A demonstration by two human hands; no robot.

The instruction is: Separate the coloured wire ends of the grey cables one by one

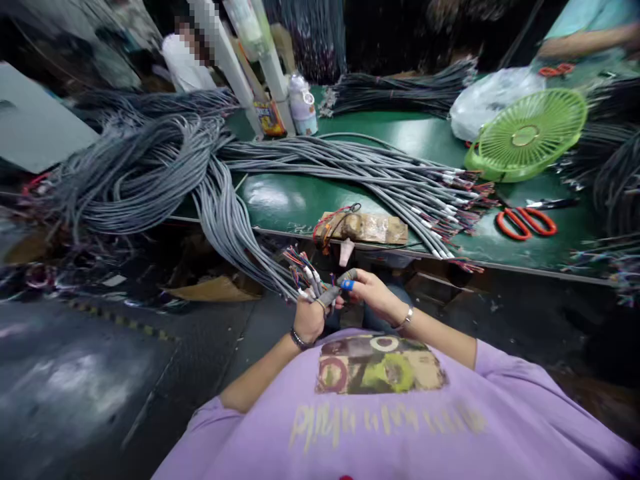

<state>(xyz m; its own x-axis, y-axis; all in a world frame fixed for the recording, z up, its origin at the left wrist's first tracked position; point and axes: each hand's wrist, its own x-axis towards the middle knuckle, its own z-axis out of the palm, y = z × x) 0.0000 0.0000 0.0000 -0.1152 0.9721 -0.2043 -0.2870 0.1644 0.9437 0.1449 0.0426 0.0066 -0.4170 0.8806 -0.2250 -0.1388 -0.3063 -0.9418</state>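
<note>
My left hand (311, 319) is closed around the ends of a bundle of grey cables (240, 233) near my lap. Coloured wires (299, 260) fan out from the stripped ends above that hand. My right hand (367, 292) meets it from the right, its thumb and finger pinched together at the wire ends. Grey covers sit on some fingertips, and a blue band wraps one right finger. What exactly the right fingers pinch is too small to make out. The cable bundle hangs over the table edge and runs back to a large grey coil (145, 173).
On the green table (275, 193) lie more grey cables (350, 163), a wooden block (383, 229), orange-handled scissors (526, 222) and a green fan (527, 133). A bottle (303, 107) and a plastic bag (493, 100) stand farther back. Another person's arm (585, 43) is at the upper right.
</note>
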